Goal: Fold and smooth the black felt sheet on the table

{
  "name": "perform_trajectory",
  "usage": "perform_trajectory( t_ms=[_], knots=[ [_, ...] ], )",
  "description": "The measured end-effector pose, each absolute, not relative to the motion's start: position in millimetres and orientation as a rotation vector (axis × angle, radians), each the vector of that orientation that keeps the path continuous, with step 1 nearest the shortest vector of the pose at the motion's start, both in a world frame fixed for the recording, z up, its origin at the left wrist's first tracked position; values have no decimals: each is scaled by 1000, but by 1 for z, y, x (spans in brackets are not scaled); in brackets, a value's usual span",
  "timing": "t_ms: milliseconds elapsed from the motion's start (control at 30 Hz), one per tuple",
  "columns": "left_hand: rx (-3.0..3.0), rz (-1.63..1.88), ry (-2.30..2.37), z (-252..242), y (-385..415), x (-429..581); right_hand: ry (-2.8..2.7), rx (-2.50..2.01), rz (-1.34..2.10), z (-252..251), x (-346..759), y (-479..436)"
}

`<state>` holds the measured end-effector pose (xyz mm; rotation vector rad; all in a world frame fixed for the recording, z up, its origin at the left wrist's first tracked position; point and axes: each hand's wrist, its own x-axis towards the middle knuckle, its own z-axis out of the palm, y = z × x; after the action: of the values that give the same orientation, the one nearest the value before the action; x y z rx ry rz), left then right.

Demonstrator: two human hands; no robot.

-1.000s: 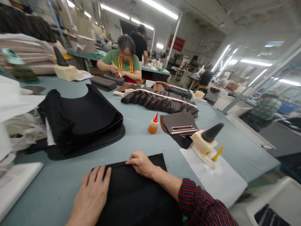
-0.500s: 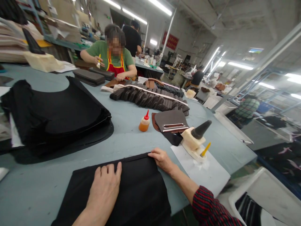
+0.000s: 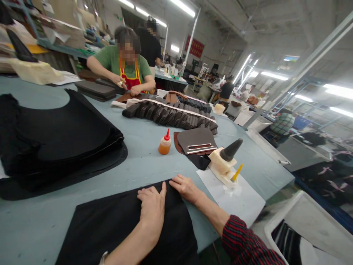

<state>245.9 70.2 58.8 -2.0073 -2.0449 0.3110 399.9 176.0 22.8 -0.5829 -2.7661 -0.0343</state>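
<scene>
A piece of black fabric (image 3: 116, 224) lies flat in front of me, a folded strip along its far edge. On it, close to that edge, my left hand (image 3: 152, 206) rests palm down with its fingers stretched out. My right hand (image 3: 185, 187) is at the far right corner, fingertips laid on the fabric; its thumb is hidden. Only a small gap separates the two hands. Beyond them stands a small bottle (image 3: 164, 144) with a red nozzle and amber liquid.
A black fabric stack (image 3: 63, 136) lies left. To the right, a cream block with a black cone (image 3: 224, 160) and yellow stick sits on white paper (image 3: 248, 202). Dark grey pieces (image 3: 171, 114) lie in a row. A co-worker (image 3: 128, 66) sits opposite. A white bin (image 3: 300, 209) stands lower right.
My left hand has slid right along the fabric, close to my right hand. The right hand's fingers now lie over the corner rather than pinching it. The view has shifted slightly.
</scene>
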Motion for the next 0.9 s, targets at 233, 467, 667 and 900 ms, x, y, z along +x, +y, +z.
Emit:
perform_trajectory(
  t_ms=[233,467,667,900],
  knots=[
    [-2111,249,-1988,58,66,229,-2779,-611,-124,23,419,177],
    [-2057,295,-2010,55,66,237,-2716,-756,-201,38,392,168],
    [-1989,206,-2010,44,38,172,-2833,-642,-47,31,378,155],
    [-2183,188,-2282,59,38,118,-2815,-661,-117,24,388,158]
  ],
)
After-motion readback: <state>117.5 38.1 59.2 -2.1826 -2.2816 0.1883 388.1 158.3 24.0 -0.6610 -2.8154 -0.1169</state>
